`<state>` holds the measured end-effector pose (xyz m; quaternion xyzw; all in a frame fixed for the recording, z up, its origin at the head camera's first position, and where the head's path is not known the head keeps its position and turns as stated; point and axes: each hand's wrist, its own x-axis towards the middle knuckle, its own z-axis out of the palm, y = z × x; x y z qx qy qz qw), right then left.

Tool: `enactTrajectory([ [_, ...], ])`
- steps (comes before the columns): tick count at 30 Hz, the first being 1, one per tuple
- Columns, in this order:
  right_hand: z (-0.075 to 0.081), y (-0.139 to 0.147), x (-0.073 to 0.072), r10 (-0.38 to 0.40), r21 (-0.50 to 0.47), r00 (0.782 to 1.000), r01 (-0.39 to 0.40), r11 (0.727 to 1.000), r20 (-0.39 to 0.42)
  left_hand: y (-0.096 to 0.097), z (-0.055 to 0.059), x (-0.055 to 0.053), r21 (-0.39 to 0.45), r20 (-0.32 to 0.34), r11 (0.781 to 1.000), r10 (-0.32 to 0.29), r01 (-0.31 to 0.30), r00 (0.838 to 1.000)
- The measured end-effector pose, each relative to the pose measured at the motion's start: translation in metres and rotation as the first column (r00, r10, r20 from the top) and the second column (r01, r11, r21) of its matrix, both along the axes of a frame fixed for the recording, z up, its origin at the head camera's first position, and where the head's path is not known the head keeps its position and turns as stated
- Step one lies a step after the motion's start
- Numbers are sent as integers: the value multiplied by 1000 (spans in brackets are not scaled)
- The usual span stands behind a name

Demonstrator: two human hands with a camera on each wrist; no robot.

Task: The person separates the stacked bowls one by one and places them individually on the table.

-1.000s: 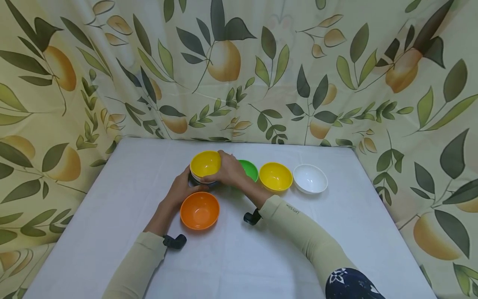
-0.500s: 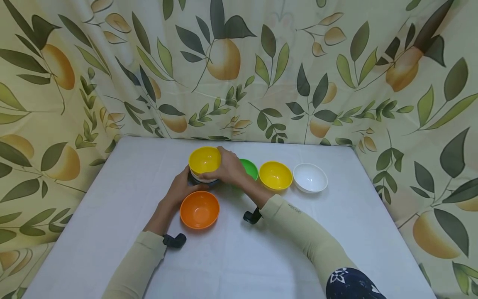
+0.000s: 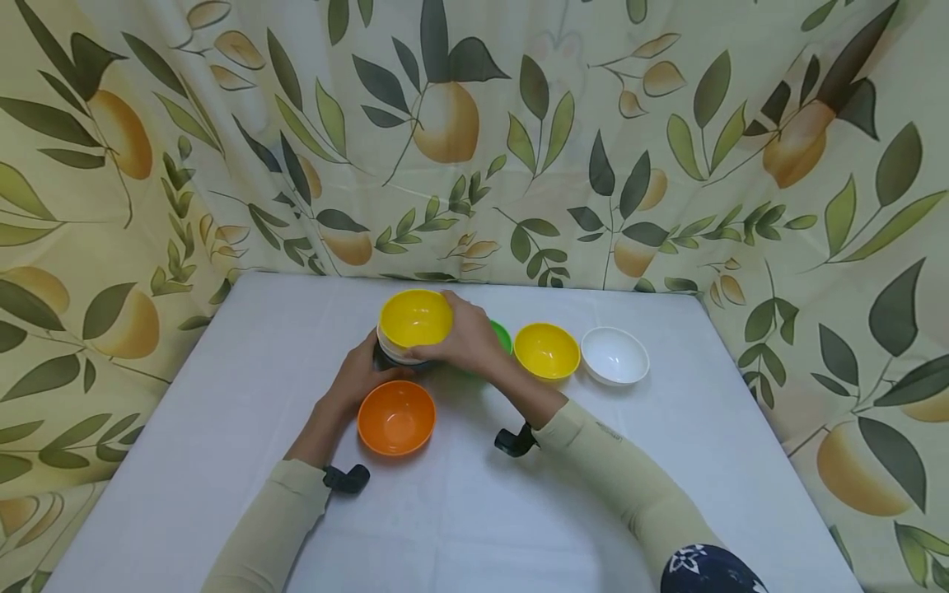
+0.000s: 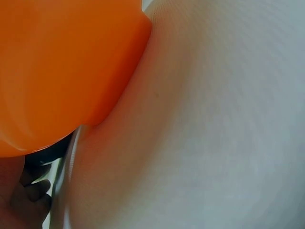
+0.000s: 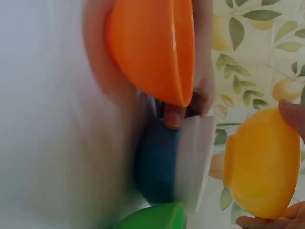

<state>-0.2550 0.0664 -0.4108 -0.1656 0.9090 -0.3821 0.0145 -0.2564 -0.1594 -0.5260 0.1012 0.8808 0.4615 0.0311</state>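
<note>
My right hand (image 3: 470, 338) pinches a yellow bowl (image 3: 417, 319) by its side. In the right wrist view, the held yellow bowl (image 5: 262, 162) is apart from the rim of a white bowl (image 5: 193, 162). That white bowl is nested in a dark blue bowl (image 5: 153, 160) on the table. With thumb and fingers spread round its side, my left hand (image 3: 361, 376) holds the blue bowl. Just in front of that hand lies an orange bowl (image 3: 396, 417), which fills much of the left wrist view. A green bowl (image 3: 502, 336) is partly hidden behind my right hand.
Right of the green bowl, a second yellow bowl (image 3: 547, 351) and a separate white bowl (image 3: 615, 356) stand in a row. A white cloth covers the table (image 3: 474, 511). Behind it hangs a fruit-patterned curtain (image 3: 474, 206).
My right hand has lifted the yellow bowl up off the nested white bowl and shifted it slightly right. The left hand keeps its place at the blue bowl.
</note>
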Motion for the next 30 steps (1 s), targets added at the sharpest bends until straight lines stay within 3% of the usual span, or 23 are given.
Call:
enactTrajectory([
  [10, 11, 20, 23, 7, -40, 1000, -8, 999, -30, 1, 1, 3, 3, 10, 1000, 11, -11, 1000],
  [21, 10, 43, 48, -17, -6, 1000, 17, 1000, 6, 3, -2, 3, 22, 29, 1000, 15, -16, 999],
  [30, 0, 60, 69, -13, -46, 1000, 14, 999, 24, 3, 0, 3, -4, 47, 1000, 27, -27, 999],
])
